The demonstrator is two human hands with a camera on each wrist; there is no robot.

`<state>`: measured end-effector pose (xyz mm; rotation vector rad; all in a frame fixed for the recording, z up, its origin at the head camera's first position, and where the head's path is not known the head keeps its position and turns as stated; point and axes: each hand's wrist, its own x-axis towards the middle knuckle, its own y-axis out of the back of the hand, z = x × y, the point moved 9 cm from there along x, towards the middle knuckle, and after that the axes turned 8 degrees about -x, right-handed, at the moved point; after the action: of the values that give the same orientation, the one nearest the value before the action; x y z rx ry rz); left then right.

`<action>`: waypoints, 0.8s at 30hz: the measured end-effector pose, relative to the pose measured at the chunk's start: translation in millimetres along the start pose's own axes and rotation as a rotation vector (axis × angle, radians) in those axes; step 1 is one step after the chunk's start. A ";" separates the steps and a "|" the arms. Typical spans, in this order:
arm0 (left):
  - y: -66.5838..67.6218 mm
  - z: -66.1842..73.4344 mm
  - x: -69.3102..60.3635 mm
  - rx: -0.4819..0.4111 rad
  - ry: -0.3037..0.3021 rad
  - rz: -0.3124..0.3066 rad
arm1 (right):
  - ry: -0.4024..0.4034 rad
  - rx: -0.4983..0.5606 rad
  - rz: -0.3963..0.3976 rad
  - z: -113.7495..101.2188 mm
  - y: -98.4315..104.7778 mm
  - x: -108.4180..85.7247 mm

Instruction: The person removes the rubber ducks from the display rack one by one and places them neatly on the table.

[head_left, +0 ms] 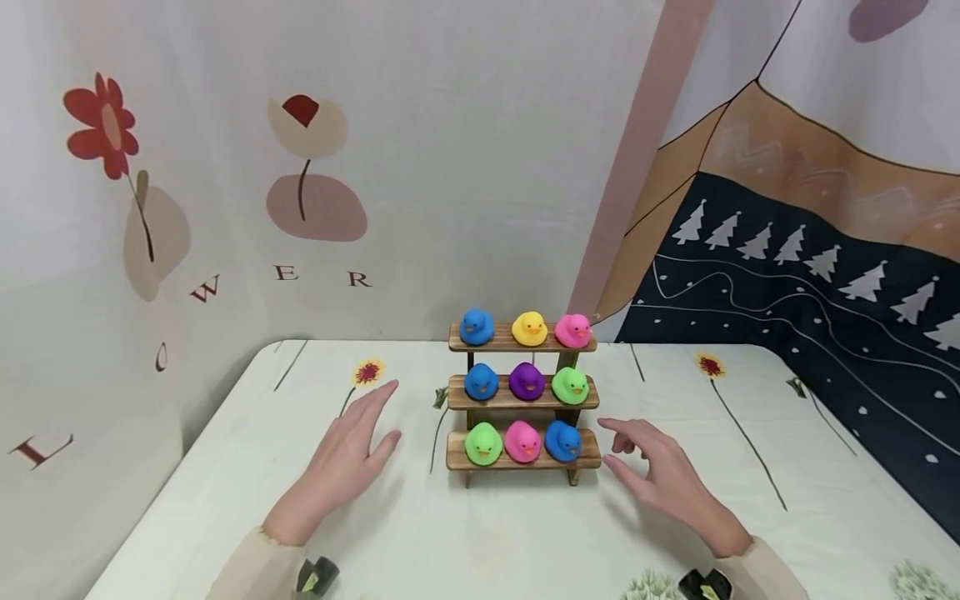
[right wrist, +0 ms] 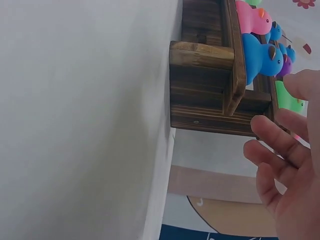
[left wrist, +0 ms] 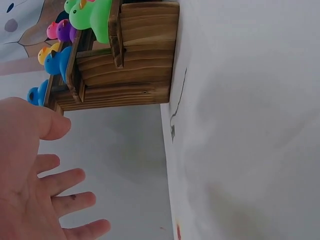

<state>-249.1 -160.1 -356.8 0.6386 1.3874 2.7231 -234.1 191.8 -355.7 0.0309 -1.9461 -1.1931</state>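
A three-tier wooden stand (head_left: 513,462) holds rubber ducks. Its top row has a blue duck (head_left: 476,327), a yellow duck (head_left: 529,329) and a pink duck (head_left: 573,331); the middle row is blue, purple (head_left: 527,382) and green; the bottom row is green (head_left: 483,444), pink and blue (head_left: 562,441). Left of the stand, my left hand (head_left: 341,458) is held with fingers extended, touching nothing. My right hand (head_left: 663,475) hovers close to the stand's right side, fingers slightly bent and empty; the right wrist view shows it near the blue duck (right wrist: 260,57).
A white cloth with printed flowers (head_left: 368,372) covers the table (head_left: 480,542). Behind it hangs a pale curtain (head_left: 465,167) with flower prints and letters. On the right is a dark panel (head_left: 750,283) with printed white trees.
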 end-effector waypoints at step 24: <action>-3.7 13.0 14.7 -0.136 -0.054 0.082 | 0.036 0.174 -0.022 -9.1 -15.5 9.4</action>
<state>-258.4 -144.9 -347.7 0.7693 1.1775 2.8096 -240.1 172.7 -359.5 0.1639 -2.0178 -1.0274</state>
